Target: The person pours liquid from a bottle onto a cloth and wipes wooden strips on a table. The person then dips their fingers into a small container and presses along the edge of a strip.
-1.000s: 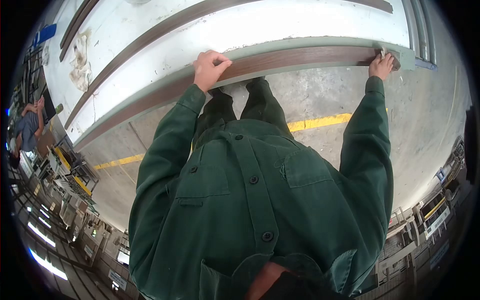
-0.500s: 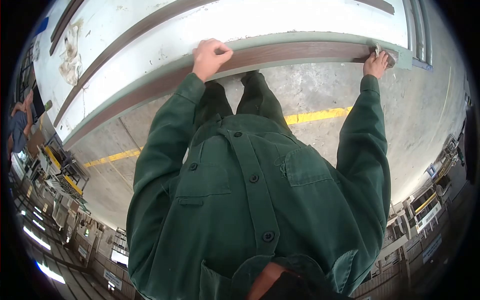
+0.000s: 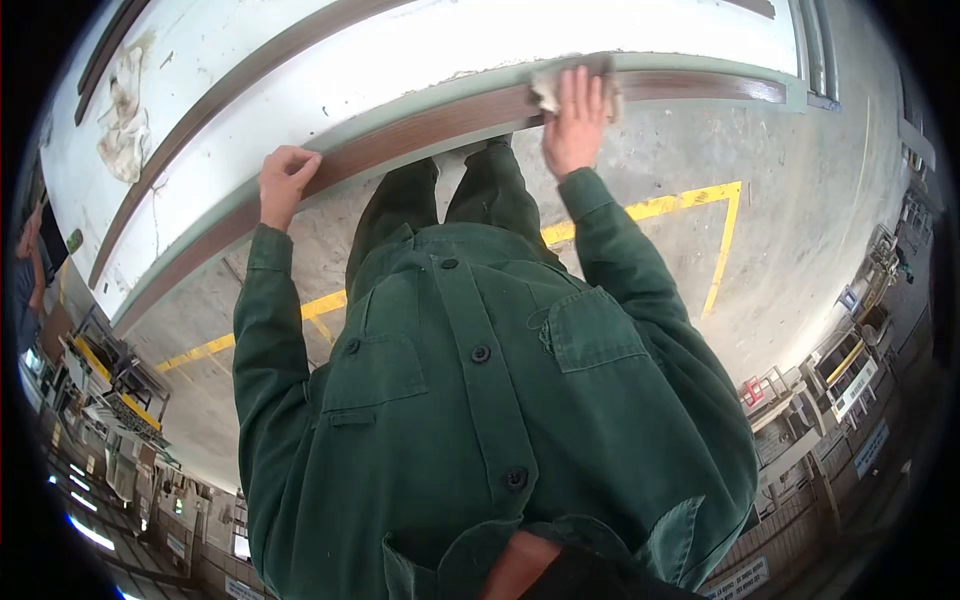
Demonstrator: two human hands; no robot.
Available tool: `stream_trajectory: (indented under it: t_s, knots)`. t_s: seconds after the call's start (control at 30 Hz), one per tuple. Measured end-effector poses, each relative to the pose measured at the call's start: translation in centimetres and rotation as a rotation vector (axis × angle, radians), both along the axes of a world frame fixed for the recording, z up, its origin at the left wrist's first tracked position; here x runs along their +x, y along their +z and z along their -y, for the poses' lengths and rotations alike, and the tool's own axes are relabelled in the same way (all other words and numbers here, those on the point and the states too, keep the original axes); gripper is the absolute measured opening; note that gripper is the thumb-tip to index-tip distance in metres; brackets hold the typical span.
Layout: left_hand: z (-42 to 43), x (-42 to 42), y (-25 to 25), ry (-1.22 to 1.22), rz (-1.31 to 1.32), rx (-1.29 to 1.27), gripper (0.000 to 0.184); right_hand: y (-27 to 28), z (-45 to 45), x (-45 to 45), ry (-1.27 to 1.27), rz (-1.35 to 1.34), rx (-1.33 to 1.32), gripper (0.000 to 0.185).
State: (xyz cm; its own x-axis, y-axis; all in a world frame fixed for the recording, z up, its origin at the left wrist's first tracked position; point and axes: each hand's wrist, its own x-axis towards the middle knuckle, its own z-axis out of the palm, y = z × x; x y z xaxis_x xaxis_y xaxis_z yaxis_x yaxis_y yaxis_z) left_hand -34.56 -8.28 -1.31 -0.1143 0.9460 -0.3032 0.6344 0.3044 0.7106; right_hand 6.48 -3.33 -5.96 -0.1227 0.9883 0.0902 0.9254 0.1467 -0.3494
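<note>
A long brown wooden strip [image 3: 430, 130] runs along the near edge of the white-topped table, over a pale green edging. My right hand [image 3: 575, 130] lies over a dirty beige-brown rag [image 3: 546, 92], its fingers pressing the cloth onto the strip right of the middle. The rag is slightly blurred, and its part under the palm is hidden. At the left, my left hand [image 3: 286, 185] is by the strip with its fingers curled in and thumb closed to them; nothing shows in them.
A second brown strip [image 3: 225, 90] lies farther back on the white table [image 3: 420, 60]. A stained cloth [image 3: 122, 130] is at the far left. Yellow floor lines [image 3: 690, 200] mark the concrete. Another person [image 3: 30, 280] stands at the left edge.
My right hand has moved left along the strip with the rag, from its right end toward the middle. My left hand has moved left too, still curled.
</note>
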Motion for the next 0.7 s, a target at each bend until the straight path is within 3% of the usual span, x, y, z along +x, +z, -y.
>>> stream_trajectory:
  t_s: [0.13,0.23,0.33,0.4,0.43,0.47,0.5,0.6,0.7]
  knots:
    - [2.4,-6.5,-0.3,0.062,-0.038,-0.024,0.010,2.2,4.5,-13.6,0.377,-0.133,-0.153,0.062]
    - [3.6,-9.1,0.5,0.102,-0.019,-0.052,0.011,1.7,6.4,-22.5,0.698,-0.298,0.040,0.054]
    - [4.0,-9.6,0.0,0.202,0.114,-0.006,0.018,3.0,4.6,-25.7,0.784,-0.545,-0.068,0.040]
    - [3.4,-8.3,1.6,0.314,0.172,-0.007,0.023,4.0,3.6,-25.0,0.502,-1.034,-0.457,0.031]
    - [2.8,-7.3,1.6,0.347,0.304,0.050,0.025,3.2,2.5,-24.5,0.364,-1.418,-0.701,0.035]
    - [2.0,-5.9,2.5,0.318,0.283,0.019,0.028,6.4,1.3,-22.1,0.010,-1.569,-1.145,0.040]
    - [1.0,-4.0,3.7,0.297,0.363,0.000,0.031,6.1,0.7,-21.0,-0.036,-1.920,-1.204,0.046]
    - [-1.7,0.2,3.3,0.196,0.565,-0.022,0.036,8.5,-0.4,-17.5,-0.232,-2.155,-1.227,0.049]
    - [-4.8,2.3,1.9,0.095,0.649,0.004,0.026,9.4,-0.7,-15.1,-0.267,-2.277,-1.154,0.048]
